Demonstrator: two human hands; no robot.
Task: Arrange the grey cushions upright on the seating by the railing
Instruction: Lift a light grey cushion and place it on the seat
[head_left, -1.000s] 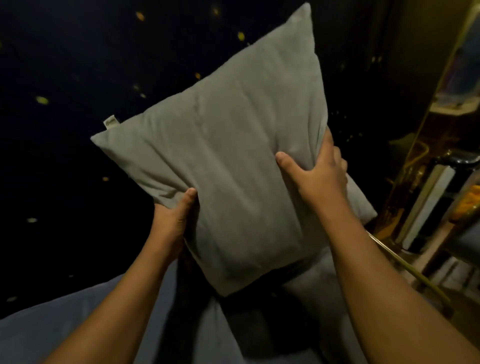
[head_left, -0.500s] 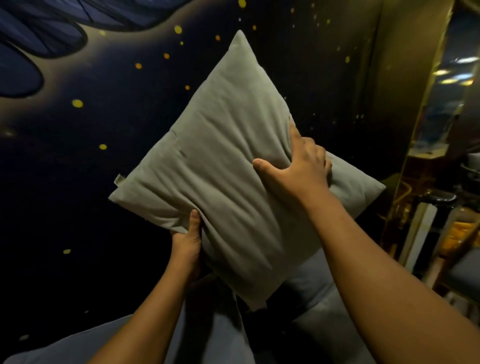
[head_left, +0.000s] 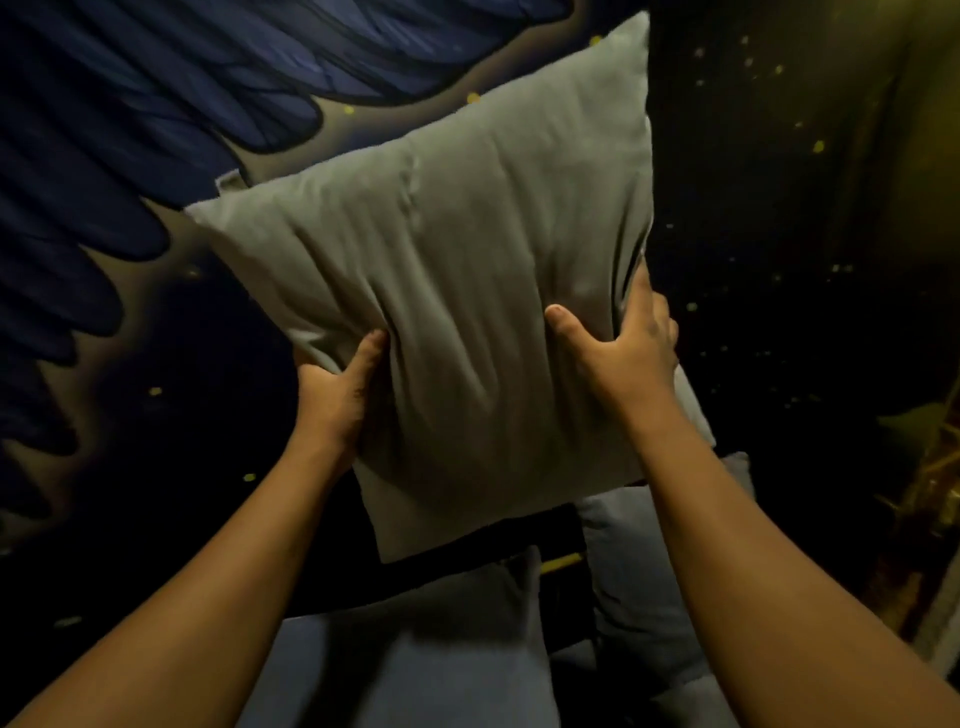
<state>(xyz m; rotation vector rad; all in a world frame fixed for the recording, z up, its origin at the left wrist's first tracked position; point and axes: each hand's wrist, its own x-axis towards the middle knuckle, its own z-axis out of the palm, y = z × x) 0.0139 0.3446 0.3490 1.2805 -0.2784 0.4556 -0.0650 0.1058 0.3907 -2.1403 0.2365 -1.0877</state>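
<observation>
I hold a square grey cushion (head_left: 457, 291) up in the air in front of a dark painted wall. My left hand (head_left: 340, 387) grips its left edge, thumb on the front. My right hand (head_left: 621, 345) grips its right edge, thumb pressed into the fabric. The cushion is nearly square-on, tilted slightly, with a small tag at its upper left corner. Below it two more grey cushions (head_left: 462, 639) (head_left: 639, 577) rest on the grey seating (head_left: 291, 670), partly hidden by my arms.
A dark wall painted with blue feathers (head_left: 130, 130) and yellow specks fills the background. A gold-toned frame and dim objects (head_left: 930, 499) stand at the right edge. The scene is dimly lit.
The cushion has turned from a diamond tilt to nearly square-on and risen in the frame. Both hands have shifted lower along its sides. The view has tilted up the wall.
</observation>
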